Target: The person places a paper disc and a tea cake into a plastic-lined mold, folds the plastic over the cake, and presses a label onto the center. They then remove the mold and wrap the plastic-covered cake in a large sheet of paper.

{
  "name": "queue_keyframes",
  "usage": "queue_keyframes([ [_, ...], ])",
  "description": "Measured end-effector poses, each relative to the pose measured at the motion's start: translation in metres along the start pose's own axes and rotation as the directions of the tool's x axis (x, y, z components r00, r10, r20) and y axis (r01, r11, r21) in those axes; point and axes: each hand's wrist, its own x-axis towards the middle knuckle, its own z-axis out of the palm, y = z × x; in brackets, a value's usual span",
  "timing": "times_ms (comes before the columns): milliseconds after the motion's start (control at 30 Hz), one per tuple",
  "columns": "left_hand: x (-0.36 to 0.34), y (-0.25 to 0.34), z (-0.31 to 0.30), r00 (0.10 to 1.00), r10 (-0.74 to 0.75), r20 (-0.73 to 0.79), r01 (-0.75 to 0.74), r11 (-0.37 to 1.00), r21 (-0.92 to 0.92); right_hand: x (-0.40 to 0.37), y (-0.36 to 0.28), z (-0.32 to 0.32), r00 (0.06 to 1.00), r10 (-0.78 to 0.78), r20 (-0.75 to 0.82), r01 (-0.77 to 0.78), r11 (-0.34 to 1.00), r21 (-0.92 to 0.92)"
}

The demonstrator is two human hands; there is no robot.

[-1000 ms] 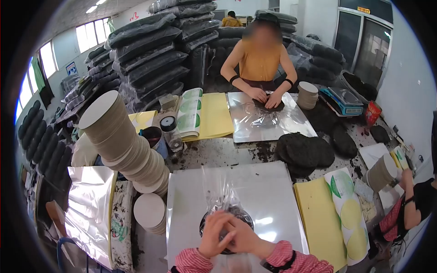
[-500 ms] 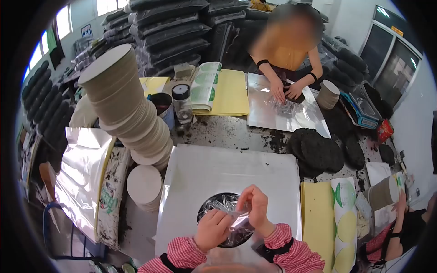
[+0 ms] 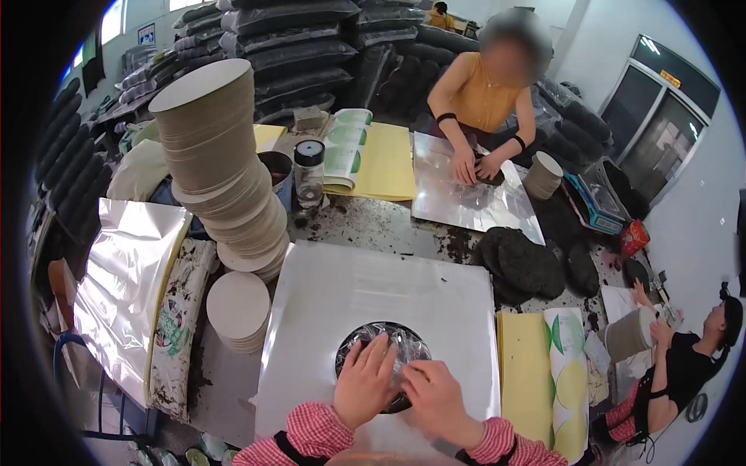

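In front of me a dark round cake (image 3: 343, 359) lies on a pale metal sheet (image 3: 311, 311), with crinkled clear plastic film (image 3: 400, 342) over it. My left hand (image 3: 367, 386) rests flat on the film, fingers stretched out across the cake's left half. At the cake's right edge, my right hand (image 3: 439, 400) has its fingers curled and closed on the film; its fingertips are partly hidden. The lower part of the cake is covered by both hands.
Tall stacks of round grey-white discs (image 3: 225, 167) lean at left, with a shorter stack (image 3: 238, 307) nearer me. Dark round cakes (image 3: 521, 264) lie at right, beyond yellow sheets (image 3: 522, 380). A co-worker (image 3: 493, 97) works opposite; another person (image 3: 676, 365) is at far right.
My left hand has gone from gripping gathered film to lying flat on it. My right hand has lowered to the cake's right edge, and the raised film is now down.
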Motion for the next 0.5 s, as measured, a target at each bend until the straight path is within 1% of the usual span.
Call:
queue_keyframes([
  [33, 0.001, 0.002, 0.000, 0.998, 0.047, -0.031, -0.044, 0.993, 0.109, 0.004, 0.011, 0.001, 1.000, 0.013, 0.018, -0.014, 0.997, 0.071],
  [67, 0.003, 0.004, 0.000, 0.999, 0.043, 0.004, -0.043, 0.995, 0.095, 0.004, 0.021, 0.014, 0.999, 0.048, 0.017, -0.049, 0.997, 0.067],
  [133, 0.009, 0.004, -0.004, 0.996, 0.009, 0.087, -0.024, 0.985, 0.170, 0.014, 0.037, 0.040, 0.975, 0.109, 0.192, -0.103, 0.994, -0.041],
  [167, 0.011, 0.003, -0.004, 0.995, 0.021, 0.099, -0.039, 0.984, 0.175, 0.016, 0.030, 0.038, 0.986, 0.105, 0.127, -0.102, 0.994, -0.034],
  [200, 0.009, 0.003, -0.006, 0.993, 0.023, 0.113, -0.044, 0.982, 0.183, 0.023, 0.030, 0.030, 0.989, 0.092, 0.111, -0.089, 0.995, -0.032],
  [267, 0.010, 0.001, -0.009, 0.990, 0.023, 0.142, -0.047, 0.985, 0.165, 0.025, 0.028, 0.011, 0.992, 0.052, 0.117, -0.077, 0.974, 0.215],
  [300, 0.011, 0.003, -0.010, 0.988, 0.009, 0.152, -0.036, 0.984, 0.175, 0.037, 0.022, 0.002, 0.998, 0.053, 0.019, -0.056, 0.989, 0.139],
  [333, 0.011, 0.006, -0.009, 0.985, 0.003, 0.175, -0.035, 0.983, 0.178, 0.040, 0.027, 0.011, 0.996, 0.083, 0.017, -0.084, 0.986, 0.142],
  [400, 0.011, 0.007, -0.008, 0.977, 0.001, 0.212, -0.048, 0.975, 0.216, 0.041, 0.043, 0.038, 0.987, 0.053, 0.155, -0.036, 0.993, -0.114],
  [433, 0.014, 0.007, -0.007, 0.978, 0.002, 0.208, -0.045, 0.978, 0.203, 0.042, 0.047, 0.037, 0.988, 0.022, 0.151, -0.006, 0.995, -0.104],
  [467, 0.011, 0.007, -0.007, 0.979, -0.008, 0.205, -0.031, 0.981, 0.189, 0.038, 0.050, 0.025, 0.990, 0.025, 0.140, -0.011, 0.995, -0.102],
  [500, 0.010, 0.005, -0.010, 0.979, 0.001, 0.205, -0.042, 0.980, 0.195, 0.031, 0.056, 0.003, 0.991, 0.136, 0.016, -0.137, 0.984, 0.117],
])
